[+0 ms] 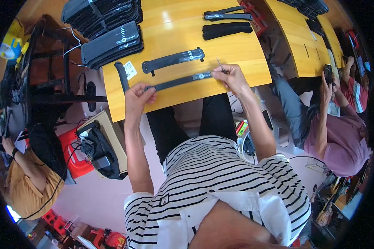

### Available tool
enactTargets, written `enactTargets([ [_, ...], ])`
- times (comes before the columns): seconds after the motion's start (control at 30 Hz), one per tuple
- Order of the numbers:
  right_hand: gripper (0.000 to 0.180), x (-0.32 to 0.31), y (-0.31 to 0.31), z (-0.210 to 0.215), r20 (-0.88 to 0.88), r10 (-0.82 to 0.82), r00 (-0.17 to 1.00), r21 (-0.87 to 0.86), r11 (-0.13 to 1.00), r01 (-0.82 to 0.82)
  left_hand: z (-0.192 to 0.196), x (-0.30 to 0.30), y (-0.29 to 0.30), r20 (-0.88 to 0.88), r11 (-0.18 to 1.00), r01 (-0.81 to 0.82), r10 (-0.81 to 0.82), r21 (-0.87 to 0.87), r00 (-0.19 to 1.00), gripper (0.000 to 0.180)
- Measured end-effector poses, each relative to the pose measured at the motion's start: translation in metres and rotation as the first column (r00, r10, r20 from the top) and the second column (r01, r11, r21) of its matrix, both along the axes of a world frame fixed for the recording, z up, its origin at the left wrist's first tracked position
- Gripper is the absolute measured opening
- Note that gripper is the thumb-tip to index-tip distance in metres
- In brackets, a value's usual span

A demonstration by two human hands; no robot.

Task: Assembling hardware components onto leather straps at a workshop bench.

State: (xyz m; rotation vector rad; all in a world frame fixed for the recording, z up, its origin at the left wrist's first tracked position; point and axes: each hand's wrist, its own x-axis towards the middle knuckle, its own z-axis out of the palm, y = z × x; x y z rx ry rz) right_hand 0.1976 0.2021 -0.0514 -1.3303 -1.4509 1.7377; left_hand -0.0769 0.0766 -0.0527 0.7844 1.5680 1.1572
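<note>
A narrow black strap (176, 82) with pale print near its right end stretches between my two hands above the front of the yellow table (170, 35). My left hand (138, 97) pinches its left end between thumb and fingers. The right end is gripped by my right hand (233, 79), where a thin dark pointed tool also sticks up from the fingers; its kind is hidden. Just beyond lies a wider black printed strap (174, 61) with small tabs at its edges. Beside my left hand a short black strap (121, 76) rests next to a white printed label (130, 69).
Stacks of black straps (112, 46) fill the table's far left, some bundled. More folded straps (227, 30) lie at the far right. Co-workers sit on both sides, one in a purple shirt (336, 141). A cardboard box (112, 133) with a black bag stands at lower left.
</note>
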Motion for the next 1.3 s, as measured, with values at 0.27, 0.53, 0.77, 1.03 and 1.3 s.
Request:
enactTargets([
  [0.27, 0.010, -0.034, 0.035, -0.028, 0.178, -0.167, 0.970, 0.248, 0.961, 0.120, -0.030, -0.013, 0.039, 0.017, 0.959, -0.276, 0.275, 0.063, 0.961, 0.012],
  [0.53, 0.017, -0.037, 0.045, -0.048, 0.224, -0.192, 0.955, 0.359, 0.928, 0.103, -0.038, -0.003, 0.051, -0.297, 0.931, -0.313, 0.357, 0.188, 0.885, 0.011],
  [0.77, 0.017, -0.041, 0.046, -0.048, 0.336, -0.223, 0.915, 0.352, 0.931, 0.098, -0.048, -0.007, 0.051, -0.292, 0.922, -0.319, 0.375, 0.221, 0.880, 0.012],
  [1.03, 0.017, -0.042, 0.043, -0.041, 0.300, -0.229, 0.926, 0.294, 0.946, 0.139, -0.048, -0.006, 0.053, -0.316, 0.922, -0.329, 0.380, 0.204, 0.869, 0.013],
  [1.3, 0.015, -0.043, 0.043, -0.040, 0.287, -0.211, 0.934, 0.312, 0.943, 0.117, -0.046, -0.006, 0.053, -0.289, 0.921, -0.330, 0.379, 0.205, 0.879, 0.013],
])
